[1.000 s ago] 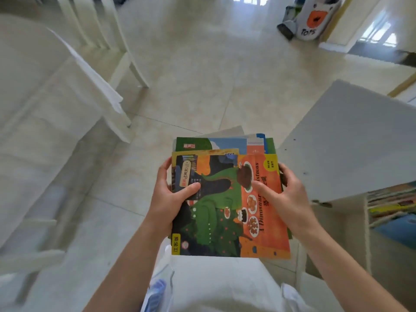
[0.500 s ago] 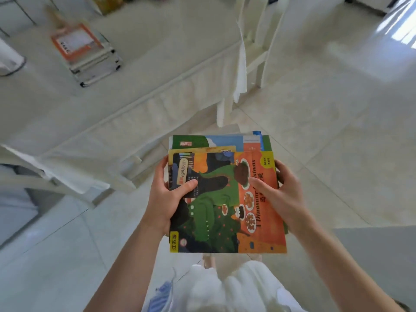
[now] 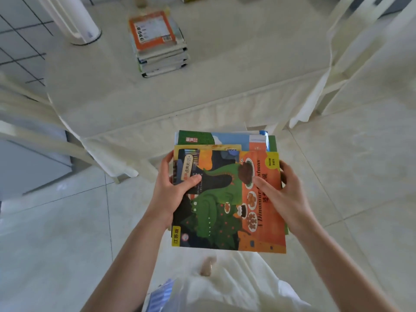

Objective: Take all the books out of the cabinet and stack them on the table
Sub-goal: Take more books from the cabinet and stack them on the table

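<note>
A: Hands?
B: Left hand [image 3: 173, 194] clamped on left edge of a handful of picture books [image 3: 227, 199], thumb lying across the small dark cover on top, fingers curled under. Right hand [image 3: 284, 194] gripping the right edge, thumb pressed on the orange dinosaur cover, fingers wrapped behind. Both bare forearms reaching up from bottom of view.

A: Books between them?
B: Yes. Held flat, face up, squarely between the two hands, above the lap, off any surface. Several thin books fanned: small dark one on top at upper left, big orange-and-green dinosaur one beneath, then yellow, green and blue covers poking out at the far edge. Exact count: can't tell.

A: Other books?
B: Stack of books on table [image 3: 157, 45], well apart from the hands, up and left of them. Orange-bordered cover on top, white page edges showing below. Sitting on table with a cream tablecloth [image 3: 225, 70].

A: Held bundle relative to table?
B: Just short of the near table edge, over the tiled floor [image 3: 360, 176]. Not touching the cloth.

A: Surroundings?
B: White cylindrical unit [image 3: 74, 21] on the far left of the table, beside the stack. White chair [image 3: 360, 41] at right, another chair frame [image 3: 33, 122] at left. White garment [image 3: 225, 289] at bottom.
</note>
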